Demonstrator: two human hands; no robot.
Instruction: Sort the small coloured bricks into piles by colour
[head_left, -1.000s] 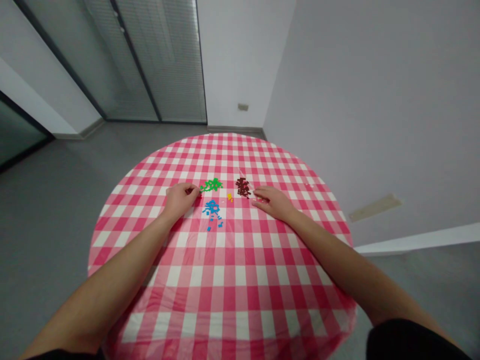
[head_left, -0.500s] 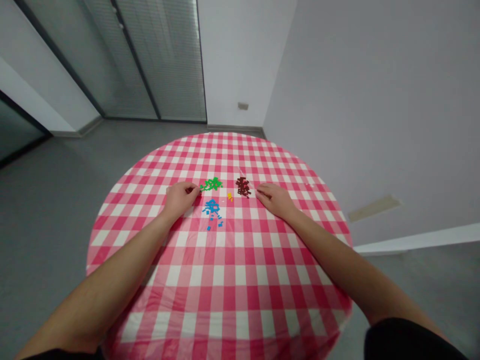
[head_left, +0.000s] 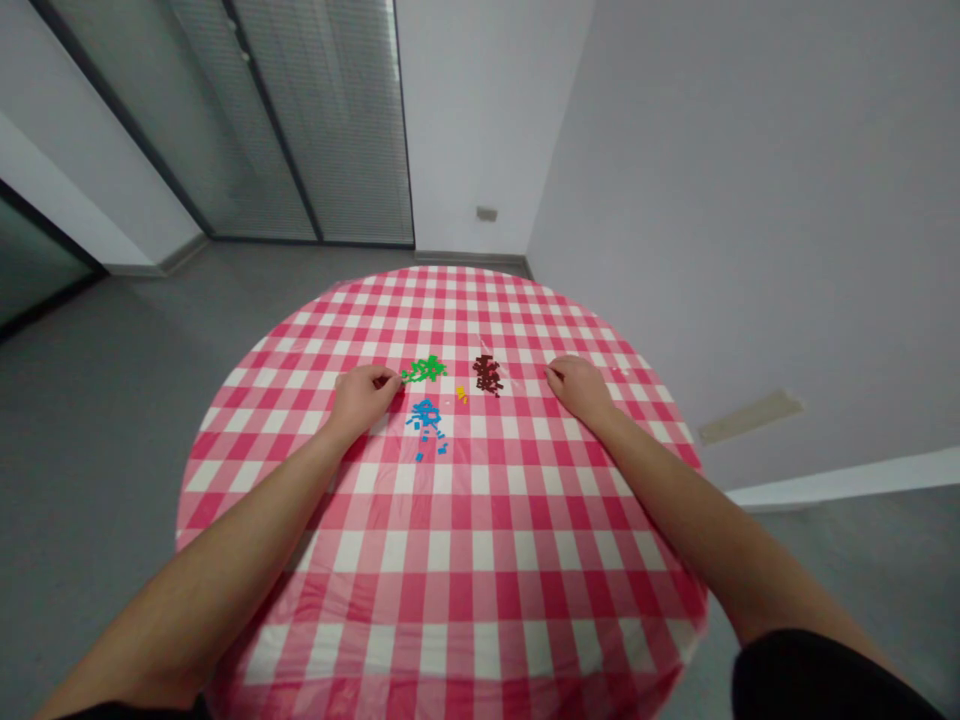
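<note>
A black sleeve [head_left: 799, 680] is seen at the lower right edge of the frame, and two bare forearms are extended from the bottom corners across a round table covered with a pink-and-white gingham cloth [head_left: 439, 590]. The left hand [head_left: 362, 398] is rested on the cloth with its fingers curled nearly shut, the fingertips [head_left: 391, 378] being brought to the edge of a loose heap of small green pieces [head_left: 424, 370], apparently plastic. Whether a piece is held there cannot be told (the grip is too small and partly hidden). The right hand [head_left: 577, 388] is set down to the right of a heap of small dark red pieces [head_left: 487, 375], not touching it, with its fingers loosely bunched; nothing is visibly held, though the fingers are partly hidden. A heap of small blue pieces [head_left: 424, 415] is spread just below the green heap, and a few small yellow pieces [head_left: 461, 395] lie between the blue and dark red heaps, the colours being kept in separate groups at the cloth's centre. Beyond the table, a grey floor [head_left: 127, 390] is crossed toward glass doors with slatted blinds [head_left: 330, 120] at upper left, while a pale wall [head_left: 697, 210] fills the upper right.
</note>
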